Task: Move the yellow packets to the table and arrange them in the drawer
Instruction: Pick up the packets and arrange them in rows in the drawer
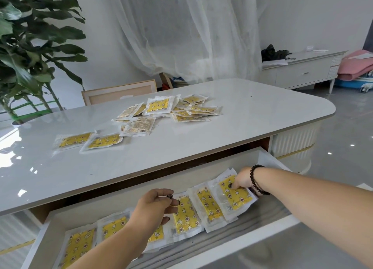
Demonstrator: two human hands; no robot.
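An open white drawer (pixel 201 168) under the table holds a row of yellow packets in clear wrappers, overlapping from left to right. My right hand (pixel 241 179) presses its fingertips on the rightmost packet (pixel 237 195) in the drawer. My left hand (pixel 155 207) hovers over the middle of the row, fingers loosely apart, touching or just above a packet (pixel 184 214). A loose pile of more yellow packets (pixel 171 111) lies on the white table (pixel 252 115). Two separate packets (pixel 88 142) lie flat to the left of the pile.
A large green plant (pixel 30 46) stands at the table's far left. A chair back (pixel 119 94) shows behind the table. A white sideboard (pixel 302 70) stands at the back right, pink bedding (pixel 357 66) beside it. White curtains hang behind.
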